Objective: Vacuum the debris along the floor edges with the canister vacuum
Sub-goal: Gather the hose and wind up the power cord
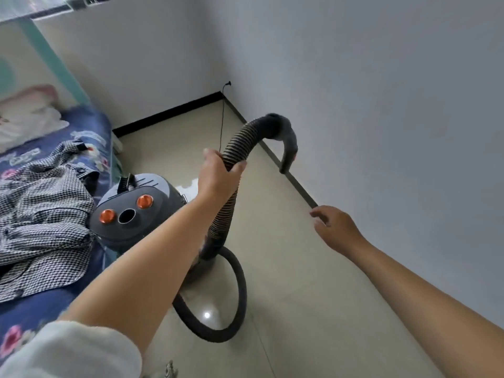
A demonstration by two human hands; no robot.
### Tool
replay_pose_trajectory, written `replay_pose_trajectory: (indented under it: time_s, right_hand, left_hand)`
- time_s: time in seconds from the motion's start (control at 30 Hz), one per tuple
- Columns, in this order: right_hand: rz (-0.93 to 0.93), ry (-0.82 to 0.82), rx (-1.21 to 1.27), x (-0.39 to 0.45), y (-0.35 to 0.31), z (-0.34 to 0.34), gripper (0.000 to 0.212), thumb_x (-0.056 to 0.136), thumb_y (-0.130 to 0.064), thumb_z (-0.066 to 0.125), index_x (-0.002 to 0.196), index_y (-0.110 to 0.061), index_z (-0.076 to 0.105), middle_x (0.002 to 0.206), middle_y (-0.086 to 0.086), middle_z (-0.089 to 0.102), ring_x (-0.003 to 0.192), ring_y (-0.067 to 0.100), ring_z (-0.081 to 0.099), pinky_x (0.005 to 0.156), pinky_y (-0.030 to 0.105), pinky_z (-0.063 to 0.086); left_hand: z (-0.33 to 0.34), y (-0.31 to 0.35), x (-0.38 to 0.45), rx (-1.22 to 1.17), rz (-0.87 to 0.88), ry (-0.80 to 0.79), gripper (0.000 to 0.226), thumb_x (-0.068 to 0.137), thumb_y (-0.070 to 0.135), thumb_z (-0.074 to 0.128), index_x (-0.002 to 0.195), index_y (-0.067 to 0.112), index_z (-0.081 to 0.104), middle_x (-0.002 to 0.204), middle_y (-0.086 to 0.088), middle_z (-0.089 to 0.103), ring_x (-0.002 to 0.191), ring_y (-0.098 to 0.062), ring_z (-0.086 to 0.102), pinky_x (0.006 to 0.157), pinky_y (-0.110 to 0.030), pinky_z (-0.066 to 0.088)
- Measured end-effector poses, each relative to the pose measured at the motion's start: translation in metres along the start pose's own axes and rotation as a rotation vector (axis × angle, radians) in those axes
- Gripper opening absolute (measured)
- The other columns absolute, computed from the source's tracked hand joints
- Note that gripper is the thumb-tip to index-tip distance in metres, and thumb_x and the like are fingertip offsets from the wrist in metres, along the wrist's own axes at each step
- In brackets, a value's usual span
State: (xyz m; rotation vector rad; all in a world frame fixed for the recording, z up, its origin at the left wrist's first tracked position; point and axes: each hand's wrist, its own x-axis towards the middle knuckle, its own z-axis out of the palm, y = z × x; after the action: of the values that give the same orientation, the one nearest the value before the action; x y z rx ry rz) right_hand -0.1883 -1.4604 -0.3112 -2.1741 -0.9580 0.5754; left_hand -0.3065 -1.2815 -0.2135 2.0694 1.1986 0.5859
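Left hand (215, 173) grips ribbed hose (234, 148); right hand (334, 226) loose, holding nothing; no legible writing.

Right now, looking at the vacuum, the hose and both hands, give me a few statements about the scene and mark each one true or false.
1. The left hand grips the ribbed hose. True.
2. The right hand holds the nozzle. False: it is open and holds nothing, apart from the nozzle.
3. The canister vacuum stands beside the bed. True.
4. The checked shirt lies on the floor. False: it lies on the bed.
5. The nozzle points down toward the baseboard along the right wall. True.
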Motion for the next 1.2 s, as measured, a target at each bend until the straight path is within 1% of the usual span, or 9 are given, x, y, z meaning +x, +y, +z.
replay_pose_trajectory:
  time_s: [0.1, 0.2, 0.27, 0.37, 0.47, 0.6, 0.77, 0.97, 1.2]
  right_hand:
    - [-0.062, -0.091, -0.020, 0.024, -0.043, 0.012, 0.033, 0.090, -0.006, 0.050, 0.122, -0.004, 0.056, 0.124, 0.008, 0.059, 0.116, 0.018, 0.053, 0.088, 0.014, 0.032]
    - [-0.132, -0.221, -0.077, 0.054, -0.091, 0.035, 0.052, 0.087, -0.013, 0.059, 0.136, -0.009, 0.042, 0.135, 0.005, 0.050, 0.124, 0.017, 0.045, 0.093, 0.018, 0.031]
    - [-0.156, -0.313, -0.067, 0.079, -0.126, 0.060, 0.074, 0.083, -0.017, 0.067, 0.145, -0.011, 0.026, 0.145, 0.003, 0.037, 0.133, 0.017, 0.035, 0.102, 0.022, 0.028]
    - [-0.187, -0.354, -0.002, 0.120, -0.185, 0.109, 0.093, 0.075, -0.021, 0.076, 0.147, -0.010, 0.018, 0.149, 0.005, 0.031, 0.136, 0.020, 0.029, 0.111, 0.028, 0.023]
    - [-0.174, -0.315, 0.205, 0.160, -0.242, 0.167, 0.071, 0.072, -0.013, 0.078, 0.131, -0.009, 0.039, 0.117, 0.006, 0.053, 0.109, 0.022, 0.051, 0.100, 0.039, 0.043]
    - [-0.124, -0.261, 0.136, 0.198, -0.283, 0.209, 0.036, 0.076, -0.008, 0.068, 0.103, -0.012, 0.045, 0.081, -0.003, 0.052, 0.083, 0.020, 0.053, 0.063, 0.021, 0.044]
    - [-0.158, -0.238, -0.077, 0.253, -0.304, 0.209, 0.034, 0.075, -0.011, 0.066, 0.099, -0.018, 0.043, 0.079, -0.002, 0.052, 0.078, 0.020, 0.055, 0.066, 0.032, 0.048]
    - [-0.175, -0.308, -0.025, 0.302, -0.306, 0.221, 0.035, 0.076, -0.016, 0.071, 0.100, -0.019, 0.045, 0.082, -0.007, 0.050, 0.079, 0.014, 0.053, 0.066, 0.024, 0.046]
    - [-0.232, -0.592, -0.339, 0.371, -0.293, 0.222, 0.046, 0.085, -0.032, 0.065, 0.122, -0.012, 0.047, 0.113, 0.002, 0.057, 0.104, 0.019, 0.055, 0.089, 0.030, 0.045]
  left_hand:
    - [-0.038, 0.010, 0.041, -0.375, -0.204, 0.152, 0.044, 0.091, 0.024, 0.058, 0.113, 0.007, 0.024, 0.104, -0.011, 0.045, 0.092, -0.028, 0.054, 0.090, -0.042, 0.050]
    - [-0.077, 0.007, 0.087, -0.667, -0.324, 0.209, 0.053, 0.092, 0.020, 0.056, 0.125, 0.009, 0.015, 0.100, -0.006, 0.045, 0.092, -0.021, 0.050, 0.085, -0.033, 0.049]
    - [-0.105, -0.004, 0.120, -0.724, -0.371, 0.253, 0.046, 0.092, 0.024, 0.056, 0.112, 0.011, 0.018, 0.099, -0.004, 0.045, 0.092, -0.020, 0.048, 0.081, -0.030, 0.047]
    - [-0.153, -0.033, 0.174, -0.744, -0.476, 0.247, 0.065, 0.091, 0.035, 0.056, 0.134, 0.004, 0.019, 0.123, -0.005, 0.040, 0.107, -0.022, 0.045, 0.093, -0.032, 0.044]
    - [-0.199, -0.074, 0.224, -0.868, -0.588, 0.296, 0.072, 0.085, 0.038, 0.063, 0.139, 0.007, 0.027, 0.129, -0.008, 0.048, 0.112, -0.031, 0.053, 0.093, -0.048, 0.048]
    - [-0.232, -0.135, 0.265, -0.913, -0.644, 0.340, 0.063, 0.086, 0.036, 0.062, 0.134, 0.008, 0.033, 0.126, -0.012, 0.051, 0.108, -0.033, 0.056, 0.087, -0.052, 0.050]
    - [-0.237, -0.206, 0.312, -1.178, -0.671, 0.249, 0.055, 0.086, 0.027, 0.065, 0.130, 0.007, 0.038, 0.120, -0.014, 0.055, 0.089, -0.029, 0.060, 0.064, -0.048, 0.053]
    - [-0.226, -0.208, 0.361, -1.090, -0.561, 0.108, 0.039, 0.084, 0.007, 0.065, 0.114, -0.003, 0.043, 0.109, -0.018, 0.055, 0.085, -0.027, 0.060, 0.082, -0.044, 0.053]
    - [-0.198, -0.205, 0.428, -0.591, -0.410, 0.018, 0.039, 0.075, -0.004, 0.064, 0.107, 0.005, 0.043, 0.093, -0.009, 0.052, 0.083, -0.023, 0.056, 0.070, -0.036, 0.053]
